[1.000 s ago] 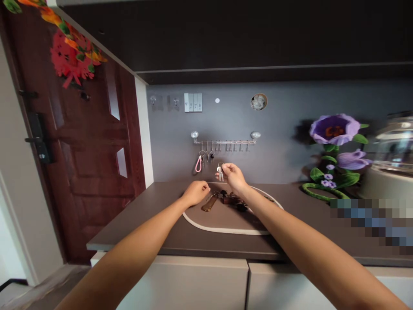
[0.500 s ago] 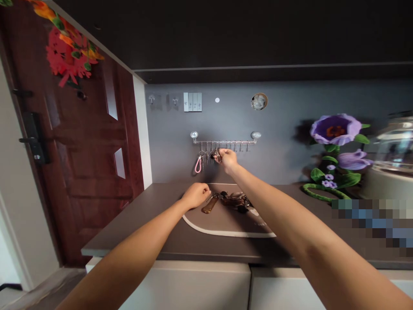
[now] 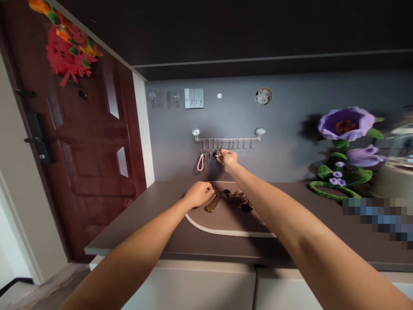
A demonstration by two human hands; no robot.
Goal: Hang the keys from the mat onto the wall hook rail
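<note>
A metal hook rail (image 3: 229, 139) is fixed to the grey back wall. A pink loop keychain (image 3: 200, 162) hangs near its left end, with other keys beside it. Just under the rail, my right hand (image 3: 228, 158) is closed on a small dark bunch of keys (image 3: 218, 155). My left hand (image 3: 200, 193) rests low over the mat's left side, fingers curled; what they hold, if anything, is hidden. Right of it, a brown key fob (image 3: 213, 204) lies on the brown mat (image 3: 226, 221). A dark pile of keys (image 3: 238, 198) is partly behind my right forearm.
Purple flowers (image 3: 346, 125) and a glass jar (image 3: 402, 142) stand at the right. A dark shelf (image 3: 258, 34) hangs overhead. At the left is a red-brown door (image 3: 97, 172). Small wall hooks and a round hole are above the rail.
The view has shifted slightly. My right hand stays at the rail with the keys, and my left hand remains by the brown fob with its fingers still curled.
</note>
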